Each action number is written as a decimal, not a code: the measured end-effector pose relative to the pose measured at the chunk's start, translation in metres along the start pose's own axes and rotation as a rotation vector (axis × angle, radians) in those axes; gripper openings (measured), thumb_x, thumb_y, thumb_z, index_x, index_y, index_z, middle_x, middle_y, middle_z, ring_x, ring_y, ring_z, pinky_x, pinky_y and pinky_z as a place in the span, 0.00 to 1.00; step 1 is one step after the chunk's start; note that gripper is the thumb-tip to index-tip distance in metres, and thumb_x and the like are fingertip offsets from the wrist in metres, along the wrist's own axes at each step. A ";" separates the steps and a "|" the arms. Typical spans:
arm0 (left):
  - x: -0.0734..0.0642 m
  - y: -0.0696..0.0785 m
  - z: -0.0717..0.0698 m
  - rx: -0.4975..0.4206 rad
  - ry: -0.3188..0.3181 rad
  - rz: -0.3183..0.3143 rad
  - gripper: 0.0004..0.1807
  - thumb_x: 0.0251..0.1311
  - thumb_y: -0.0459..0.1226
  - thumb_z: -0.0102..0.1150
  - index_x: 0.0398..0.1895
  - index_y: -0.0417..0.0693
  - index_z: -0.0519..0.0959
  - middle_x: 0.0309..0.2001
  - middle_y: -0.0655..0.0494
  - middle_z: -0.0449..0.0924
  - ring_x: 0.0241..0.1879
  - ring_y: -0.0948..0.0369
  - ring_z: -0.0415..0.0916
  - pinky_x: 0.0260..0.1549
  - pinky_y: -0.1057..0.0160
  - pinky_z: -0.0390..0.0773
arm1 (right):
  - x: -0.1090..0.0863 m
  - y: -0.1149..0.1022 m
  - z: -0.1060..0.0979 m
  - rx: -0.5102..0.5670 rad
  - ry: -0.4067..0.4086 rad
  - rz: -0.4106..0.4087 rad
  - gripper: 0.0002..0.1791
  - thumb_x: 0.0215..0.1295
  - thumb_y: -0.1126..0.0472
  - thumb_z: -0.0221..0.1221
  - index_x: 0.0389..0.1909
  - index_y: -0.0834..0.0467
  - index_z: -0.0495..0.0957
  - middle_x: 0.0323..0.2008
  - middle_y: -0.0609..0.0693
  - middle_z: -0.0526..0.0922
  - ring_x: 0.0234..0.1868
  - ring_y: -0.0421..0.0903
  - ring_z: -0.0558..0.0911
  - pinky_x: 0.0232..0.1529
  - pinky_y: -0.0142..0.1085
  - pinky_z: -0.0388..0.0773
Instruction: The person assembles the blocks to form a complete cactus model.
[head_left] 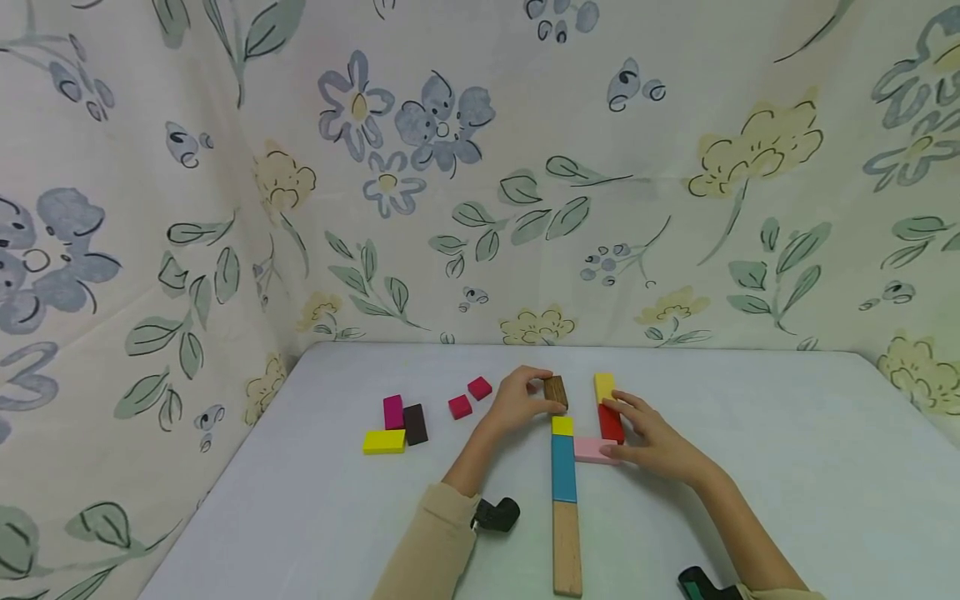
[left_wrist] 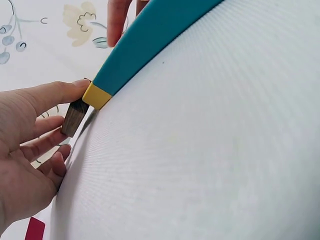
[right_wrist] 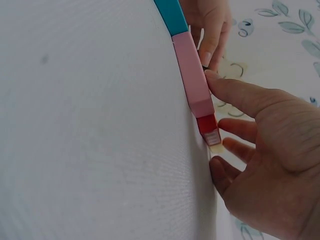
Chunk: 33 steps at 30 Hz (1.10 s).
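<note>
My left hand [head_left: 517, 398] pinches a dark brown wooden block [head_left: 555, 392] between thumb and fingers, at the far end of a straight row. That row runs toward me: a small yellow block [head_left: 562, 426], a blue block [head_left: 564, 468] and a long pale wooden block [head_left: 567, 547]. A pink block [head_left: 591, 450] juts out to the right from the blue one. From its far right corner a red block [head_left: 610, 423] and a yellow block [head_left: 603, 387] extend away. Over these my right hand [head_left: 656, 437] spreads relaxed fingers, its thumb touching the pink block and its fingertips at the red one.
Left on the white table [head_left: 300, 533] lie a magenta block [head_left: 393, 412], a dark block [head_left: 416, 425] and a yellow block [head_left: 384, 442] close together. Two small red blocks [head_left: 461, 407] sit near my left wrist. Floral cloth [head_left: 525, 167] hangs behind the table.
</note>
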<state>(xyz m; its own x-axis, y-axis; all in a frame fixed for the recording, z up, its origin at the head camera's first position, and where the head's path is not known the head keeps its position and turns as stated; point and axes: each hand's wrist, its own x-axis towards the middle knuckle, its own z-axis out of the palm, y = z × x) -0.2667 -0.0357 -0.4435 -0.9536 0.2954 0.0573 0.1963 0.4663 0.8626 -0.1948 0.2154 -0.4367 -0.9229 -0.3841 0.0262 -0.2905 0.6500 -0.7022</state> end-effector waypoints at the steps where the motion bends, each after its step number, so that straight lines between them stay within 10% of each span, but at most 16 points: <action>1: 0.001 -0.001 0.001 0.003 0.000 0.001 0.30 0.60 0.38 0.77 0.65 0.41 0.81 0.63 0.45 0.79 0.58 0.49 0.75 0.57 0.52 0.82 | 0.000 0.000 0.000 -0.001 0.000 -0.001 0.46 0.63 0.49 0.72 0.76 0.66 0.66 0.78 0.73 0.56 0.75 0.77 0.58 0.62 0.70 0.75; 33: 0.000 -0.007 0.001 0.026 0.014 0.039 0.22 0.70 0.35 0.67 0.64 0.37 0.80 0.59 0.41 0.80 0.57 0.47 0.77 0.61 0.50 0.81 | 0.001 0.000 0.002 0.013 0.010 0.003 0.47 0.62 0.50 0.72 0.76 0.66 0.65 0.78 0.73 0.55 0.76 0.77 0.57 0.60 0.68 0.77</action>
<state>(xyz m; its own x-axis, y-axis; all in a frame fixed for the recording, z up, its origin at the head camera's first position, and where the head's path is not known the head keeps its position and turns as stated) -0.2680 -0.0382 -0.4497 -0.9484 0.3018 0.0977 0.2388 0.4765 0.8461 -0.1948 0.2138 -0.4376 -0.9261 -0.3760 0.0309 -0.2845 0.6421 -0.7118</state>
